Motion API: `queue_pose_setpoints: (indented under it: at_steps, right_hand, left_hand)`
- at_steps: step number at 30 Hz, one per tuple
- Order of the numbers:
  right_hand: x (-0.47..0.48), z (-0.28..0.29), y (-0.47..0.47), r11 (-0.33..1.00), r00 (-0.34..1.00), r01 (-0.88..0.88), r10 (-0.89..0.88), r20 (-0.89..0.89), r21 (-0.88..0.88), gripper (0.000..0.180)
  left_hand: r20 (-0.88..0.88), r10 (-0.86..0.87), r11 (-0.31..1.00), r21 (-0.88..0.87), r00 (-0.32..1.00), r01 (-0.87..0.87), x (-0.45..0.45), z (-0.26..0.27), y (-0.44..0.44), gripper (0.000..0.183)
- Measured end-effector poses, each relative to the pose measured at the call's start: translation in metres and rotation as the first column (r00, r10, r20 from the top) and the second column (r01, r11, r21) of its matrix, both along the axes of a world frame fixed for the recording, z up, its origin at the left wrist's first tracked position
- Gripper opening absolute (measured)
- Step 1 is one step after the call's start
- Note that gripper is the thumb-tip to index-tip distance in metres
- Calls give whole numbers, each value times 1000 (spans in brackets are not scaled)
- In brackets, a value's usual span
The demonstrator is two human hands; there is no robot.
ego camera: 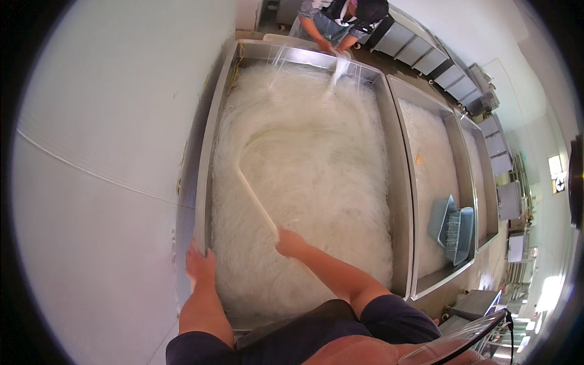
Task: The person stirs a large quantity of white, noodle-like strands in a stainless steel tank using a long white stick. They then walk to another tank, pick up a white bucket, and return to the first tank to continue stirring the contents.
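Observation:
My right hand (pixel 290 242) grips a long pale pole (pixel 258 197). The pole slants down into a large stainless steel tank (pixel 401 191), and its far end is hidden under the surface. Fine whitish translucent strands (pixel 319 182) in liquid fill this tank; what they are made of cannot be told. A curved streak on the surface runs from the pole towards the far right. At the tank's left side my left hand (pixel 200 264) holds the rim, with the fingers over the edge and the thumb on the inner side.
A co-worker (pixel 337 23) bends over the far rim, both hands at a whitish bundle or stream (pixel 340 66). Right of my tank, a second tank (pixel 426 182) holds pale contents and blue plastic baskets (pixel 459 232). Beyond stands a third tank (pixel 477 173). A white wall (pixel 105 137) borders the left.

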State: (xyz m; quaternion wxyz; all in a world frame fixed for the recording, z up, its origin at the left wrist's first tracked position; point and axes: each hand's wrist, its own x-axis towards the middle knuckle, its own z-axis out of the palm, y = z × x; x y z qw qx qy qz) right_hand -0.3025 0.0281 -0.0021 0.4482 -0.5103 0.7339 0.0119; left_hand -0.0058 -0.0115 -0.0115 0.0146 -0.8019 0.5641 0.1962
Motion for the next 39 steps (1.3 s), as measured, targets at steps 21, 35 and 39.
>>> queue_pose_setpoints:
  at_steps: [21, 35, 39]
  right_hand:
    - [-231, 90, 58, 960, 858, 265, -277, -432, -89, 48]
    - [-74, -25, 44, 964, 960, 97, -26, -278, 246, 28]
    - [-55, -23, 79, 945, 984, 11, 49, -172, 328, 28]
  left_hand:
    - [30, -7, 1000, 3, 1000, 7, -1, 12, 1, 65]
    - [25, 7, 999, -32, 1000, -6, 7, 11, 8, 67]
    - [33, -15, 999, -46, 999, 17, 2, 5, 3, 67]
